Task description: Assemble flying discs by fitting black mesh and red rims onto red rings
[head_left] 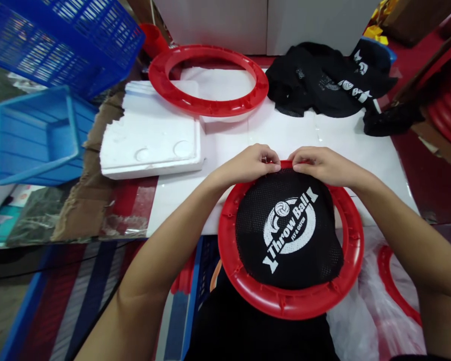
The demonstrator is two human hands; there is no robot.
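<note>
A red plastic ring (231, 240) leans over the table's front edge, its lower part above my lap. Across its opening lies a black mesh net (248, 230) printed in white with "Throw Ball". The net reaches the ring's inner edge at the top and left, while a gap shows at the right. My left hand (261, 163) pinches the net's border against the ring's far rim. Just beside it, my right hand (311, 163) pinches the same rim, thumb on the net. Both sets of fingers are curled, and the fingertips behind the rim are partly hidden.
A second red ring (210, 108) rests partly on a white foam block (154, 135) at the back. Black printed nets (308, 85) are heaped at the back right. Blue baskets (33, 173) stand left, beyond torn cardboard (82, 200). Clear plastic (353, 311) hangs at lower right.
</note>
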